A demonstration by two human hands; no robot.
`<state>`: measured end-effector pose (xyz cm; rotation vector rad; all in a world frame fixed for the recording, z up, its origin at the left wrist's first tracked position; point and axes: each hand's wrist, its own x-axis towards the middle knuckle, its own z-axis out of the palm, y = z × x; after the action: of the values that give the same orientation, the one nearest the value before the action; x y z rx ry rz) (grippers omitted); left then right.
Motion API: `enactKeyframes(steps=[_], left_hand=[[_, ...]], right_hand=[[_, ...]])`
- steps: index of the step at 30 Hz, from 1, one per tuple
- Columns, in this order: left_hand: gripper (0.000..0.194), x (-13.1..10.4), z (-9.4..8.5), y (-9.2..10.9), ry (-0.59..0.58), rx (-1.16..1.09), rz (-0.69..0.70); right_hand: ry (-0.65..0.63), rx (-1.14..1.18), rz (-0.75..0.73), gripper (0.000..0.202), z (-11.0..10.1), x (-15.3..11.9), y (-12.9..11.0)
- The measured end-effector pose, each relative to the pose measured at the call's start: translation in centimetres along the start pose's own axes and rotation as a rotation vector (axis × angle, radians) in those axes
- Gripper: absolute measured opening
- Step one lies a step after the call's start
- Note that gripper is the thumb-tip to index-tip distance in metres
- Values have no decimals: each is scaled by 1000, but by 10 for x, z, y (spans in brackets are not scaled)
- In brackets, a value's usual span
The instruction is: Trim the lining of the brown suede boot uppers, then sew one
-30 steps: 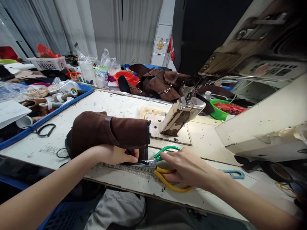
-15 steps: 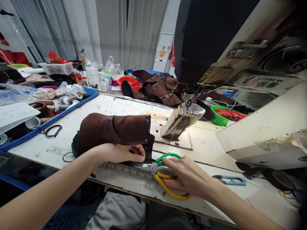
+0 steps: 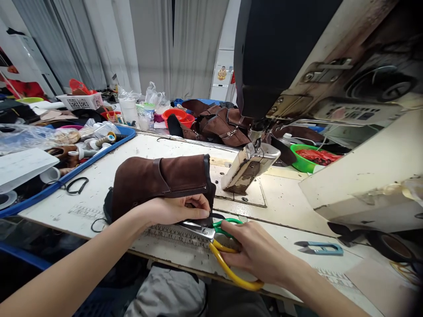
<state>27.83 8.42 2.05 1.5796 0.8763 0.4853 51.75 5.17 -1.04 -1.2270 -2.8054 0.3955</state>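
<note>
A dark brown boot upper [image 3: 142, 180] lies on its side on the white work table, its black-edged opening facing right. My left hand [image 3: 178, 209] pinches the dark material at the lower edge of that opening. Scissors [image 3: 228, 268] with one green and one yellow handle are in my right hand [image 3: 251, 246], its fingers wrapped round the handles. Their blades point left, slightly apart, beneath my left hand, and the tips are hidden there. A printed ruler scale [image 3: 178, 237] runs along the table under the blades.
Behind the boot upper stands a sewing machine post [image 3: 244, 169], the machine head [image 3: 280, 57] above it. Blue snips [image 3: 320, 248] lie at the right. A blue-rimmed tray [image 3: 92, 159] of thread spools is at the left. Brown uppers [image 3: 224, 125] are piled behind, beside a green basin [image 3: 304, 164].
The boot upper and my left hand have shifted slightly right. The scissors' handles have spread apart and the blades have opened a little.
</note>
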Motion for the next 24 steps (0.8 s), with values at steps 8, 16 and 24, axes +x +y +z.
enactKeyframes(steps=[8,16,24], left_hand=[[15,-3,12,36,-133,-22,-75],[51,-109,5,-28,141,226,-640],[54,-72,19,-49,880,-117,-300]], right_hand=[[44,15,33,20,14,-10,-14],[127,-27,50,17,20,-14,-11],[96,-21,112,19,25,-16,-12]])
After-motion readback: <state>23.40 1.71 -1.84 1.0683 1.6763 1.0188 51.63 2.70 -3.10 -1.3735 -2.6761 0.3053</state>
